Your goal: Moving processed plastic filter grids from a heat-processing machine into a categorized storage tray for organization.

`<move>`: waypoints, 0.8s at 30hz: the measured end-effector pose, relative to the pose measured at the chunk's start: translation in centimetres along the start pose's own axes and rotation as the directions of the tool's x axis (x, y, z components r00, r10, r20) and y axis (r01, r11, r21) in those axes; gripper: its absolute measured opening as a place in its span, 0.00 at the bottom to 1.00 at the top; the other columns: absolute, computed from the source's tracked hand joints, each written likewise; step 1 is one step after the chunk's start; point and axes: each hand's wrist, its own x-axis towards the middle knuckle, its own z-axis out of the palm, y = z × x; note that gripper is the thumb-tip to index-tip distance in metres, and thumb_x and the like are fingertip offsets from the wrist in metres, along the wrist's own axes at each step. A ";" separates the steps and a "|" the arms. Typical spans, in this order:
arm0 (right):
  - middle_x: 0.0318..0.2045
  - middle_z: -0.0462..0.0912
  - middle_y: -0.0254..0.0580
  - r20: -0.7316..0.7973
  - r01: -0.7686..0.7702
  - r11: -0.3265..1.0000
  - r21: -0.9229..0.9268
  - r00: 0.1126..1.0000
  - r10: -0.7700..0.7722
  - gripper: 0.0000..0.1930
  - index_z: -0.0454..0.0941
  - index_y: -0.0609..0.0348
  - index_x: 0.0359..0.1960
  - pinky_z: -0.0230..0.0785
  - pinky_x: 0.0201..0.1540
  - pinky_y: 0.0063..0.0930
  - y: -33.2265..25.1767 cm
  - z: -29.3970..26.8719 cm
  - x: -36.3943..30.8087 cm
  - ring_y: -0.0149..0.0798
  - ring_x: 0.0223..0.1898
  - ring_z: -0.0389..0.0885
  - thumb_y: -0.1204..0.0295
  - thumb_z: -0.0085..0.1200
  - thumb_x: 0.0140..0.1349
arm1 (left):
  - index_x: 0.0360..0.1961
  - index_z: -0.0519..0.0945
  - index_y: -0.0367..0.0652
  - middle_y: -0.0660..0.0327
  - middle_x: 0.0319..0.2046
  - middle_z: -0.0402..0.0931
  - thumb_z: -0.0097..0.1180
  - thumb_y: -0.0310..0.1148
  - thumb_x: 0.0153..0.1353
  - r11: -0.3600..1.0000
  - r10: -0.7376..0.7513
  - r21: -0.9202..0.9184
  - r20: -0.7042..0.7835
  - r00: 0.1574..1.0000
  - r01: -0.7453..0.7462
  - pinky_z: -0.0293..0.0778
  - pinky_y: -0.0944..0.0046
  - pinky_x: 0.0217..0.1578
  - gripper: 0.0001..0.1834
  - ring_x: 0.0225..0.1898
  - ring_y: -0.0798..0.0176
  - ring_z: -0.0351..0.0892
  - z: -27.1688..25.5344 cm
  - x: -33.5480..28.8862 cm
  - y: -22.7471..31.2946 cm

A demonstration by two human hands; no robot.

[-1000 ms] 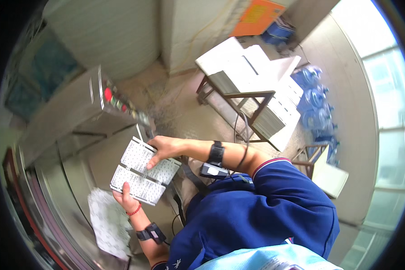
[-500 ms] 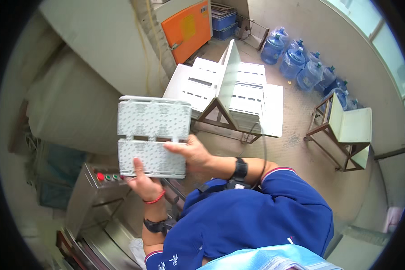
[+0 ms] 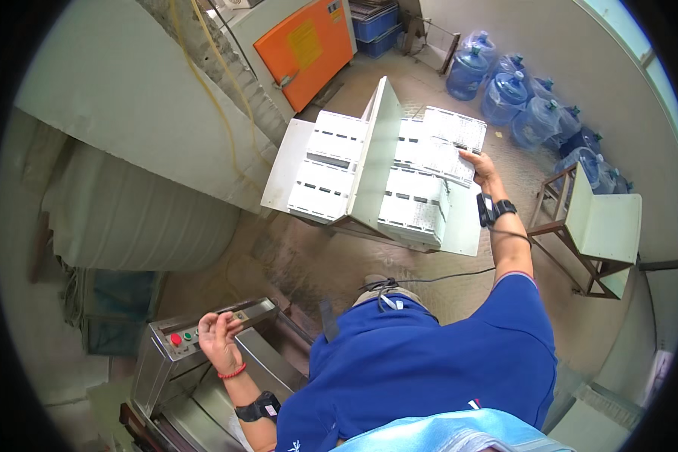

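My right hand (image 3: pixel 484 170) reaches forward and grips the right edge of a white slotted panel (image 3: pixel 455 132) with a fine printed pattern. The panel sits slightly askew over the far part of the right-hand side of an A-shaped rack (image 3: pixel 374 151). Nearer on that side stands a stack of similar white panels (image 3: pixel 410 205). Beside the metal machine's button panel (image 3: pixel 175 338), my left hand (image 3: pixel 219 343) is raised with nothing in it, its fingers loosely bent and apart.
More white panels (image 3: pixel 322 184) lie on the rack's left side. An orange cabinet door (image 3: pixel 303 54) stands behind, with blue crates (image 3: pixel 375 29) beyond it. Large blue water bottles (image 3: pixel 505 96) line the right wall, near a smaller stand (image 3: pixel 606 226). A black cable (image 3: pixel 452 277) runs from my waist to my right wrist.
Both hands held the panel in front of me at the left. My right hand has carried it over to the rack's right side, while my left hand has let go and dropped back.
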 end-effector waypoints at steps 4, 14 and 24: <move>0.37 0.79 0.51 -0.159 -0.101 0.993 -0.055 0.983 0.091 0.20 0.72 0.72 0.42 0.76 0.39 0.33 2.1 -1.5 7.7 0.41 0.35 0.81 0.75 0.62 0.49 | 0.39 0.69 0.41 0.55 0.29 0.77 0.51 0.23 0.58 0.998 0.039 0.055 -0.208 0.977 -0.028 0.78 0.67 0.26 0.08 0.25 0.63 0.79 -0.8 -0.1 0.4; 0.37 0.78 0.54 -0.283 -0.378 0.901 -0.211 0.906 0.314 0.21 0.71 0.74 0.42 0.74 0.38 0.40 3.6 2.3 14.9 0.46 0.36 0.80 0.73 0.62 0.50 | 0.38 0.70 0.42 0.56 0.30 0.77 0.52 0.26 0.59 0.994 0.013 0.103 -0.335 0.942 0.023 0.78 0.69 0.26 0.07 0.26 0.63 0.79 -0.8 -2.5 -1.1; 0.45 0.78 0.50 -0.157 -0.236 -0.072 -0.969 0.813 -0.560 0.28 0.76 0.61 0.45 0.69 0.47 0.35 -3.9 12.9 5.2 0.48 0.46 0.77 0.52 0.61 0.48 | 0.38 0.71 0.42 0.56 0.30 0.77 0.51 0.27 0.60 0.997 0.020 0.071 -0.438 0.899 0.013 0.76 0.69 0.26 0.06 0.26 0.64 0.78 -5.6 -4.7 -2.3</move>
